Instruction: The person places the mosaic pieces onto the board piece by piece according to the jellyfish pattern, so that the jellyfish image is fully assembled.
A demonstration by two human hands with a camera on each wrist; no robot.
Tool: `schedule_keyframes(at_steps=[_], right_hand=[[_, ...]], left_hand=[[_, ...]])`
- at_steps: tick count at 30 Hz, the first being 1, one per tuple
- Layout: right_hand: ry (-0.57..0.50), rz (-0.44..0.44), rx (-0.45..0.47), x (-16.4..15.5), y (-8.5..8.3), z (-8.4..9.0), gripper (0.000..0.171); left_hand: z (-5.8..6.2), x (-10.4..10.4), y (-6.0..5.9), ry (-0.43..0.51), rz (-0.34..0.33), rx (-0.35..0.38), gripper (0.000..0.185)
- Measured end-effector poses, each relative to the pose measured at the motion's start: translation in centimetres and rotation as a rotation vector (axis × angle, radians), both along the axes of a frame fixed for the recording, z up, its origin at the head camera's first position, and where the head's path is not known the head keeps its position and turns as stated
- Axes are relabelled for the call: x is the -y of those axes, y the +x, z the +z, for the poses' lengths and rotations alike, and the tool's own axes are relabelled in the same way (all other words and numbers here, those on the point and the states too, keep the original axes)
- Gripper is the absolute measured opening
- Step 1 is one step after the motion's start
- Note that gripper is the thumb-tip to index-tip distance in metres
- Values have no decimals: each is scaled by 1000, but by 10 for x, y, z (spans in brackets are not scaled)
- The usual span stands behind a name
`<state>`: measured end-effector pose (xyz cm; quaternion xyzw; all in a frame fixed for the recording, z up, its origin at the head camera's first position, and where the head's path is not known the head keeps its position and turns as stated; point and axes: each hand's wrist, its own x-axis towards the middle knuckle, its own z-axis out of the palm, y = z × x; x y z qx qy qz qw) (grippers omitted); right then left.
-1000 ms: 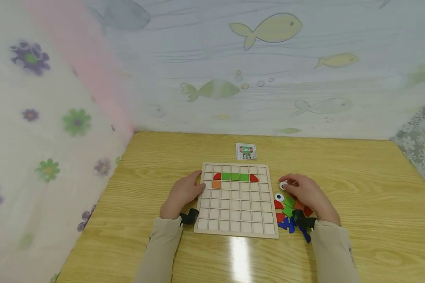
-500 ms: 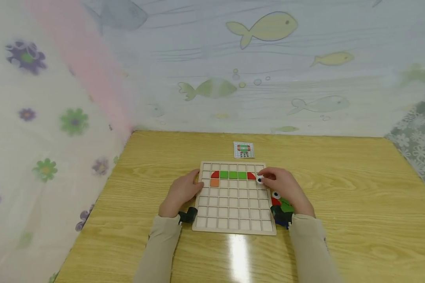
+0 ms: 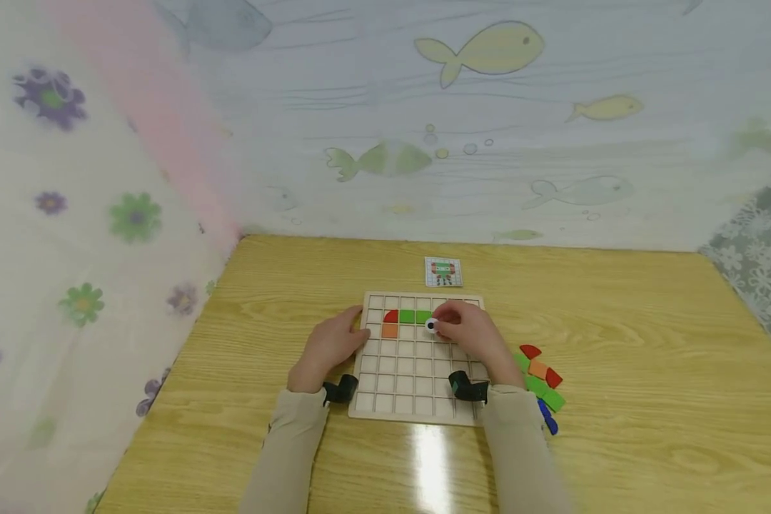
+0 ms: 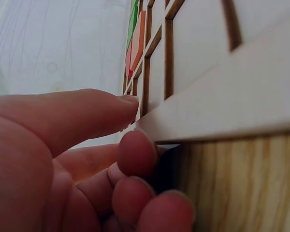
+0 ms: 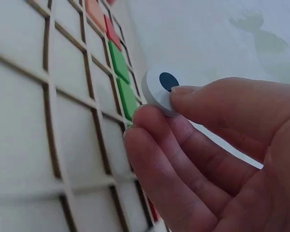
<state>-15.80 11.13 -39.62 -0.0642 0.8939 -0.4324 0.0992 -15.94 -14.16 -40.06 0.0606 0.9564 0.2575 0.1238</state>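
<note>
My right hand pinches a round white eye piece with a black dot between thumb and fingers. It is above the wooden grid board, just right of the middle, near the green square tiles. My left hand holds the board's left edge, thumb on the rim and fingertips against its side. On the board's second row lie a red quarter-round tile and green squares, with an orange square tile below the red one. The right hand hides the rest of that row.
Loose red, green, orange and blue pieces lie right of the board, partly behind my right sleeve. A small pattern card lies beyond the board on the wooden table. Painted walls stand behind and at the left.
My right hand has carried the eye piece leftward from the loose pile, over the board's right edge, to above the grid. The left hand stays at the board's left edge.
</note>
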Motion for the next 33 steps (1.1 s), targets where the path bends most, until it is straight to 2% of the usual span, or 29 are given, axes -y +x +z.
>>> schedule_keyframes(at_steps=[9, 16, 24, 29, 33], right_hand=[[-26, -41, -7, 12, -1, -8, 16], [53, -60, -79, 29, 0, -10, 14], [114, -57, -111, 46, 4, -8, 11], [166, -64, -153, 50, 4, -7, 10], [205, -67, -149, 51, 6, -7, 10]], left_hand=[[-1, 0, 0, -11, 11, -9, 56], [-2, 0, -1, -27, 3, -13, 56], [-4, 1, -1, -34, -7, -19, 56], [-4, 1, -1, -24, 8, -34, 56], [-5, 0, -1, -23, 15, -24, 55]])
